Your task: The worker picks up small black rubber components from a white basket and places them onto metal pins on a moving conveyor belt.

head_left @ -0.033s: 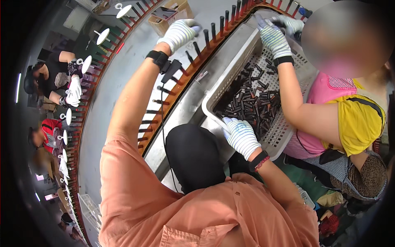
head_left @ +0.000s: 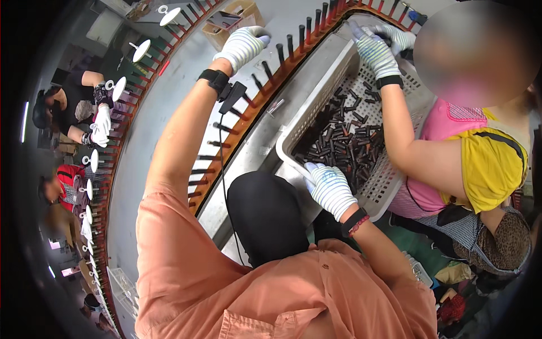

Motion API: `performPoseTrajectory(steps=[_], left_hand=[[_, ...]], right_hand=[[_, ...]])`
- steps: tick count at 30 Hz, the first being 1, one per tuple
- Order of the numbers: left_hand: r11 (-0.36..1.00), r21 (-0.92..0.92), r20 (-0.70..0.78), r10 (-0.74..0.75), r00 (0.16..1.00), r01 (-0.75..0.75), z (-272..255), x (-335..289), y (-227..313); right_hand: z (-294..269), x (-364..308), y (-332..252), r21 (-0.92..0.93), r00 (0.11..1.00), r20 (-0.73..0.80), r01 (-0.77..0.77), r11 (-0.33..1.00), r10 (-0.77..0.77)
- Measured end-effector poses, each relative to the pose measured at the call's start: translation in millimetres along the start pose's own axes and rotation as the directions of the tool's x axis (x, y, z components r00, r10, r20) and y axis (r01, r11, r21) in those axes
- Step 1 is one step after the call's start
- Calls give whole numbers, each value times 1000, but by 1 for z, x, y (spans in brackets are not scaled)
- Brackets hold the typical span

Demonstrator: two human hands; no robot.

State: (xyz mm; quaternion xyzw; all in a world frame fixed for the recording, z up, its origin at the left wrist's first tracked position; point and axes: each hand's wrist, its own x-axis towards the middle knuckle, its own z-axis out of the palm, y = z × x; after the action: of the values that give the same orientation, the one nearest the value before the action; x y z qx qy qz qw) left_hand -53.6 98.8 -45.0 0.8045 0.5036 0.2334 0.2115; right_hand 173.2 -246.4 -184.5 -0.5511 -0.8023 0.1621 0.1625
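Note:
My left hand (head_left: 241, 47), in a white striped glove, hovers over the grey tabletop with fingers curled closed; anything inside them is hidden. Right beside it stands a row of dark upright pegs (head_left: 280, 55) on an orange-brown track. My right hand (head_left: 332, 186), gloved alike, is at the near-left corner of a grey plastic basket (head_left: 289, 134), fingers closed over its rim. Inside the basket lies a heap of short black cylindrical pieces (head_left: 344, 141), some with reddish-brown parts. A co-worker's gloved hands (head_left: 377, 53) are above the far end of the basket.
The peg track (head_left: 204, 178) curves around the grey table (head_left: 152, 135). An open cardboard box (head_left: 217, 37) sits on the far side. White discs with rings (head_left: 141, 51) line the left track, where other people work. The co-worker (head_left: 451, 147) is close on the right.
My left hand has shifted slightly left. The pegs beside it have moved a little toward me along the track. A dark piece now shows by the co-worker's far hand.

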Motion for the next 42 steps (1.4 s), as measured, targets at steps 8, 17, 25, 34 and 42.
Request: performPoseTrajectory(steps=[8, 17, 25, 34, 42], left_hand=[[942, 337, 153, -49, 987, -5, 53, 25, 25], [937, 349, 18, -43, 999, 34, 39, 12, 38], [969, -44, 380, 242, 893, -244, 50, -39, 85], [951, 301, -26, 85, 996, -73, 50, 23, 39], [901, 432, 69, -90, 994, 52, 70, 36, 27]], right_hand=[[-6, -3, -1, 14, 999, 46, -27, 1000, 27], [-11, 5, -3, 20, 997, 73, -10, 1000, 8], [-6, -4, -2, -12, 999, 27, -42, 999, 43], [-10, 0, 1, -1, 998, 50, -40, 999, 40], [-4, 2, 3, 18, 1000, -9, -6, 1000, 6]])
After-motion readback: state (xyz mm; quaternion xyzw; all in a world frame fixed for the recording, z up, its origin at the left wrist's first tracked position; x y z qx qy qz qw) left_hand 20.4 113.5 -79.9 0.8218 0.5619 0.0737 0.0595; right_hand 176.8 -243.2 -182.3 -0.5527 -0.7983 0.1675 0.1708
